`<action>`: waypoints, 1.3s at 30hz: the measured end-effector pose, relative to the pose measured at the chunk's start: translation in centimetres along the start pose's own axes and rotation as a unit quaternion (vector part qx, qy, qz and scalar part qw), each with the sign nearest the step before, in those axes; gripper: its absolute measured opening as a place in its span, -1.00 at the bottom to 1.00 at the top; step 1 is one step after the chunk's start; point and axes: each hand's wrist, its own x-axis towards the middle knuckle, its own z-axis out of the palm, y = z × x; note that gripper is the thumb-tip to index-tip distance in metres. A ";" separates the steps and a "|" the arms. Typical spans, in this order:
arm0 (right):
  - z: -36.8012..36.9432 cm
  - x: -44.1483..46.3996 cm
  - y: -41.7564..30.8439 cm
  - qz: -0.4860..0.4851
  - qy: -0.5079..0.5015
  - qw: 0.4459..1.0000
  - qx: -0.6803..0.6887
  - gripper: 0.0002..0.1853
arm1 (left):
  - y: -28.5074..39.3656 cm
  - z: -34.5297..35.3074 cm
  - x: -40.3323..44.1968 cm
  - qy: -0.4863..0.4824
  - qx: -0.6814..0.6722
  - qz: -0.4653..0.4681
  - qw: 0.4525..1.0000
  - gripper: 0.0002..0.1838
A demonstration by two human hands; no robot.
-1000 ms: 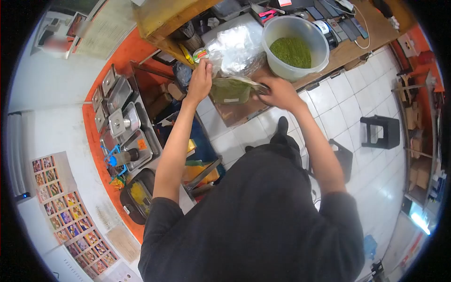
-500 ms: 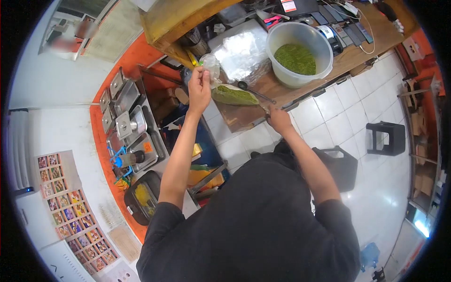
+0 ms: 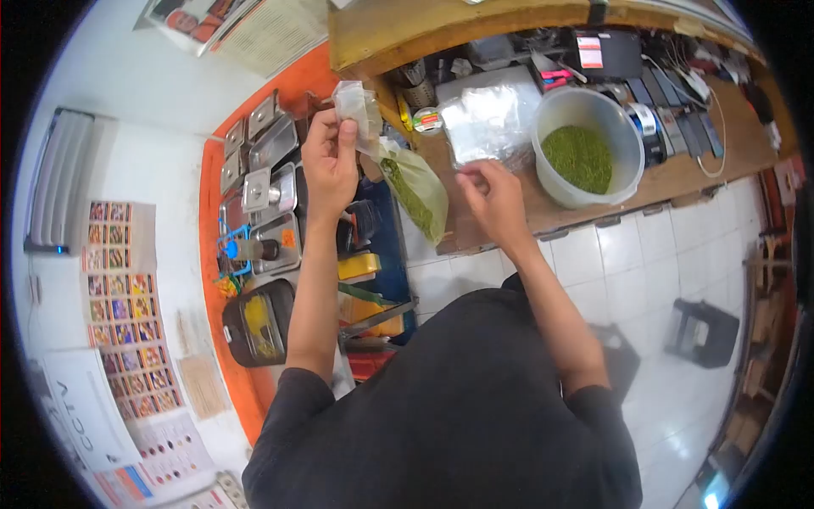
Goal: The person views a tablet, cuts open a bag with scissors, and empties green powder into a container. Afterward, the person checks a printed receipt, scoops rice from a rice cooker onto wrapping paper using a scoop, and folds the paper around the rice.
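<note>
My left hand [image 3: 332, 157] is closed on the gathered top of a clear plastic bag [image 3: 424, 191]. Chopped green leaves [image 3: 404, 188] fill the lower part of the bag, which hangs tilted beside the wooden table's edge. My right hand [image 3: 496, 199] is just right of the bag, apart from it, with half-bent fingers and the thumb standing off; nothing shows in it. Its fingertips are near a stack of clear plastic bags [image 3: 487, 123]. Right of that stack, a large translucent bucket [image 3: 627, 182] holds more chopped green leaves [image 3: 578, 159].
Phones and a tape-like roll [image 3: 642, 123] lie right of the bucket on the wooden table [image 3: 678, 178]. A wooden shelf [image 3: 509, 30] overhangs the back. Metal trays [image 3: 275, 242] and a black container [image 3: 259, 322] stand at left. A black stool [image 3: 702, 332] is on the floor.
My right hand has let go of the bag's lower end and moved up toward the plastic stack. The bag has swung from nearly level to hanging down from my left hand. The camera view has shifted.
</note>
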 end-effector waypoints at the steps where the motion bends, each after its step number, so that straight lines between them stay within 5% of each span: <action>1: -0.4 1.0 -2.8 -0.057 -0.038 0.998 -0.001 -0.89 | 0.5 0.1 -0.4 0.009 0.024 -0.009 1.000 -0.80; 5: 0.2 2.1 -5.9 -0.207 -0.176 0.960 -0.074 -0.86 | 1.1 0.8 -2.8 0.047 0.011 -0.051 0.998 -0.81; 11: -0.2 2.8 -5.7 -0.138 -0.292 0.944 -0.065 -0.84 | 3.4 2.5 -4.7 0.135 0.019 -0.075 0.988 -0.84; 23: 3.8 5.3 -5.0 -0.242 -0.312 0.903 -0.172 -0.84 | 1.6 0.9 -5.2 0.131 0.065 -0.082 0.986 -0.85; 39: 24.9 9.0 -4.0 -0.244 -0.299 0.893 -0.233 -0.81 | -8.6 -16.4 -2.0 0.079 0.126 -0.087 0.985 -0.85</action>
